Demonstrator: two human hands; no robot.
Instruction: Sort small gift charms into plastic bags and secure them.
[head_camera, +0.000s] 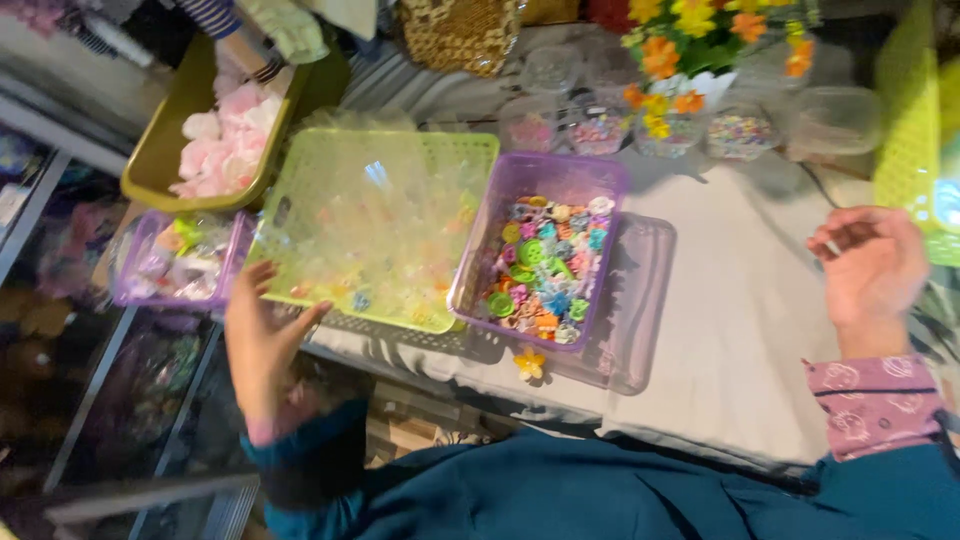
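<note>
Teal sleeves frame the left hand (262, 335), fingers apart, touching the near-left rim of the light, flexible green basket (300, 190), best gripped there; right hand (872, 265) hovers loosely curled, empty.

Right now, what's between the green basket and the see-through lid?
In the head view, the purple box of colourful flower beads sits between the green basket and the clear lid.

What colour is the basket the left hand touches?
Light green basket, latticed, touched by the left hand; head view.
</note>
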